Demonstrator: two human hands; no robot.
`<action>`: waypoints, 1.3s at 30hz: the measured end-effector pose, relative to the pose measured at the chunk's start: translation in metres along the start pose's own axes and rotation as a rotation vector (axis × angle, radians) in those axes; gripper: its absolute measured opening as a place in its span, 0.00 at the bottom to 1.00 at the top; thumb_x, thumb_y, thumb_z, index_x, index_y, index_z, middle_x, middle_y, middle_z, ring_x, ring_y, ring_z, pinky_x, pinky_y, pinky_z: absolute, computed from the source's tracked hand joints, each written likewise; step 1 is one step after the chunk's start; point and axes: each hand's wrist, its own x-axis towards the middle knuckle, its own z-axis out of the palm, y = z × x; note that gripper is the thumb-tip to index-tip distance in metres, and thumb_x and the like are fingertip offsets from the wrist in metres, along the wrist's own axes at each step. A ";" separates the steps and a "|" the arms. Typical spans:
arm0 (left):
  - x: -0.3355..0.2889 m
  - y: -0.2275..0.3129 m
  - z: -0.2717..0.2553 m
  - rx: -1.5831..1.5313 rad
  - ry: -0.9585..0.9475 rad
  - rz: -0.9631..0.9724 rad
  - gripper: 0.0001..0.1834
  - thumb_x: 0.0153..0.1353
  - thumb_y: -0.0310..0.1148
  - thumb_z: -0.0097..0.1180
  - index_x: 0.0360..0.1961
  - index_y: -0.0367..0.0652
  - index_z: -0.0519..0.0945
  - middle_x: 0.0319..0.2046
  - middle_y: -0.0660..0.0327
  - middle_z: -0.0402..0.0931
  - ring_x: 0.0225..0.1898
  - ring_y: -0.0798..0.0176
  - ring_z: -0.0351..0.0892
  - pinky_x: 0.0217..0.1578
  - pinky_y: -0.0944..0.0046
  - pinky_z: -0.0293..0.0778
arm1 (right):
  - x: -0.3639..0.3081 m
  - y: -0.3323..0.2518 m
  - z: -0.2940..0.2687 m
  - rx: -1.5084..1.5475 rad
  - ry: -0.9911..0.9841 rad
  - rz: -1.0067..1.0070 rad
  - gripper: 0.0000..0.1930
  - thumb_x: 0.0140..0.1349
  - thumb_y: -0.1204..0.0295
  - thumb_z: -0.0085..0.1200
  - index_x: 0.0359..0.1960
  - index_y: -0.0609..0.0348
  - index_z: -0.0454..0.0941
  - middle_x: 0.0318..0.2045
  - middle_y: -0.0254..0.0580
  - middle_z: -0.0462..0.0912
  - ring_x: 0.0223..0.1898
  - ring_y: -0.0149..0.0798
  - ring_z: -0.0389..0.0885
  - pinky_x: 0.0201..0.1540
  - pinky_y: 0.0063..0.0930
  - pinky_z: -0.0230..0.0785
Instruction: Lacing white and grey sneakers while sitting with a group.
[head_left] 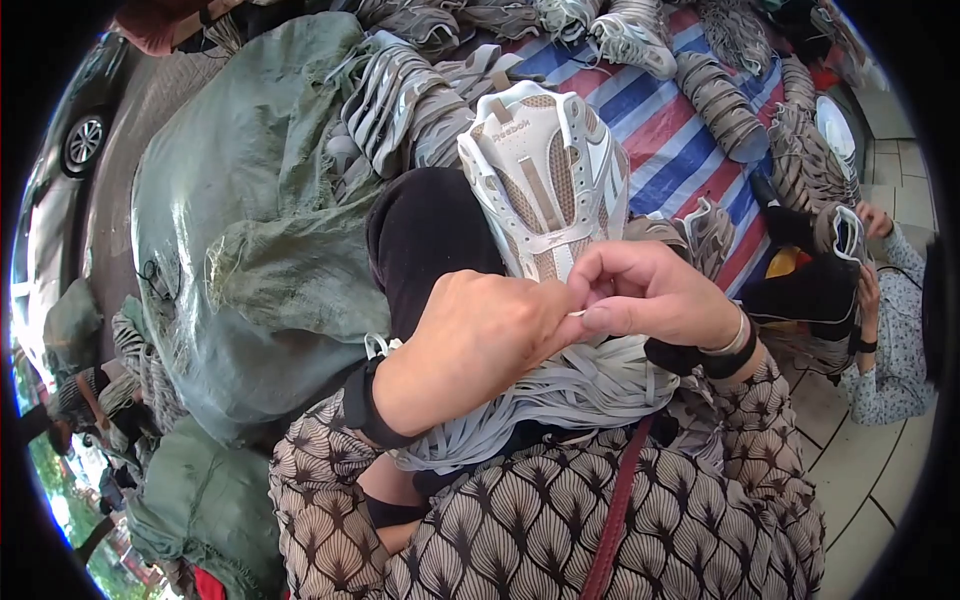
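The two bare hands meet at the middle of the view, knuckles close together over a white and tan shoe upper point(530, 165), which lies at 12 o'clock from them with its tongue end pointing away and its lower part running beneath the fingers. The left hand point(480, 335) shows its back, fingers curled inward, their tips mostly hidden, so its hold cannot be told. The right hand point(665, 300) turns its palm side in, index finger and thumb bent toward each other with a gap between, the thumb tip beside a small white piece point(577, 313); whether it clamps that piece cannot be told. At 6 o'clock a thick bundle of whitish laces point(595, 385) lies across the lap. A black-trousered knee point(430, 235) stands at 10 o'clock, just beside the upper, and beyond it a large green sack point(225, 270) bulges toward 9 o'clock. Stacked uppers point(395, 105) rest at 11 o'clock. At 1 o'clock spreads a red, white and blue striped sheet point(640, 125), carrying a long nested roll of brown uppers point(720, 105). Another person in a pale patterned sleeve point(885, 385) sits near 3 o'clock.
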 end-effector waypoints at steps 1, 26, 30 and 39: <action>-0.001 0.001 0.000 0.016 -0.009 0.001 0.14 0.58 0.41 0.53 0.21 0.45 0.70 0.14 0.58 0.72 0.18 0.53 0.75 0.18 0.55 0.69 | 0.000 0.001 -0.001 0.001 0.000 0.003 0.06 0.59 0.77 0.53 0.37 0.65 0.72 0.33 0.29 0.74 0.34 0.21 0.72 0.38 0.14 0.65; 0.021 -0.045 0.036 -0.009 0.258 -0.204 0.07 0.52 0.27 0.58 0.30 0.37 0.73 0.25 0.55 0.72 0.27 0.52 0.74 0.28 0.59 0.70 | 0.032 0.034 -0.010 -1.047 0.737 -0.593 0.03 0.52 0.81 0.54 0.29 0.62 0.74 0.24 0.43 0.74 0.26 0.42 0.76 0.28 0.27 0.66; 0.020 -0.051 0.039 -0.039 0.275 -0.185 0.07 0.52 0.27 0.58 0.30 0.37 0.73 0.25 0.55 0.72 0.28 0.52 0.74 0.29 0.59 0.70 | 0.034 0.039 -0.006 -1.040 0.788 -0.544 0.03 0.52 0.81 0.53 0.28 0.63 0.73 0.25 0.44 0.74 0.27 0.45 0.75 0.28 0.29 0.66; 0.023 -0.053 0.039 -0.084 0.298 -0.142 0.07 0.50 0.25 0.58 0.29 0.36 0.73 0.25 0.54 0.72 0.28 0.52 0.74 0.30 0.59 0.70 | 0.038 0.046 -0.002 -1.012 0.870 -0.541 0.02 0.52 0.80 0.53 0.28 0.63 0.73 0.25 0.44 0.75 0.28 0.44 0.75 0.30 0.29 0.65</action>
